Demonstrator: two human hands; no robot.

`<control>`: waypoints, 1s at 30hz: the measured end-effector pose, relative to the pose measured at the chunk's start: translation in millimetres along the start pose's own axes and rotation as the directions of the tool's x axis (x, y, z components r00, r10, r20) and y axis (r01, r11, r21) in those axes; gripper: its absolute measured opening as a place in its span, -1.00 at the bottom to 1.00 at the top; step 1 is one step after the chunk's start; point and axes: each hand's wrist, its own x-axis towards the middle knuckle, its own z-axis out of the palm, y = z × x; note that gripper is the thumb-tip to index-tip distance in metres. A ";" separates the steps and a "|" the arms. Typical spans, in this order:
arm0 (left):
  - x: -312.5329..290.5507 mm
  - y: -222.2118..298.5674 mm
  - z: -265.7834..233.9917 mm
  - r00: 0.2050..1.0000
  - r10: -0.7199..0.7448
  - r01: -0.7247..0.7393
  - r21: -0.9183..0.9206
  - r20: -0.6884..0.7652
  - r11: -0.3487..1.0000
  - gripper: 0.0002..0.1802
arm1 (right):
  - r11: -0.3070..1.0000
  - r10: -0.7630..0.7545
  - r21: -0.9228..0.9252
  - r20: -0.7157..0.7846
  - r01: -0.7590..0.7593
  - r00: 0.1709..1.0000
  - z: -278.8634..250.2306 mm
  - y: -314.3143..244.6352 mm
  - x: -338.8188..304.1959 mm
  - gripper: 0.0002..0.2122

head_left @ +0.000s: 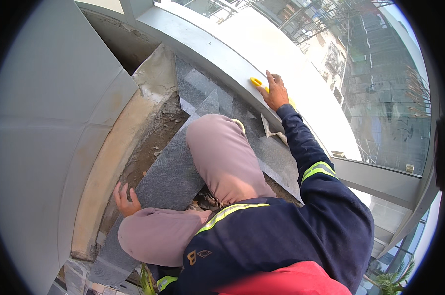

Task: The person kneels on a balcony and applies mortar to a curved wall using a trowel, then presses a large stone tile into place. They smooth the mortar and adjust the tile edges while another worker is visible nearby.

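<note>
My right hand (276,92) reaches to the white ledge under the glass, its fingers bent over a long yellow tool. The yellow tool (256,81) shows a looped end beyond my thumb, and more yellow shows by my wrist. Its exact kind is hidden by the hand. My left hand (127,200) is open, fingers apart, at the edge of a dark grey stone slab (166,179), over the dirt gap. The slab lies beside and partly beneath my knees.
A rough dirt channel (156,142) runs between the slabs and a curved beige curb (102,184). Grey panels (50,113) rise on the left. A pale angled piece (271,130) and a cream ring-shaped edge (239,125) lie near my right knee. Glazing (380,98) stands right.
</note>
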 end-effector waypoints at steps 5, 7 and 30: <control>49.4 42.7 -120.8 0.972 -0.128 0.136 0.025 -0.197 0.990 -0.71 | 0.959 -0.170 0.225 -0.034 0.173 0.985 -25.0 -59.1 -4.7 -0.40; 78.2 85.6 -173.9 0.946 -0.169 0.191 0.057 -0.277 0.980 -0.70 | 0.916 -0.236 0.311 -0.094 0.254 0.967 -48.1 -92.2 9.0 -0.42; 106.4 371.7 40.3 0.581 0.774 -0.811 -0.094 -0.251 0.578 -0.77 | 0.250 -0.959 0.677 0.073 0.692 0.275 -19.3 -422.9 -77.8 -0.45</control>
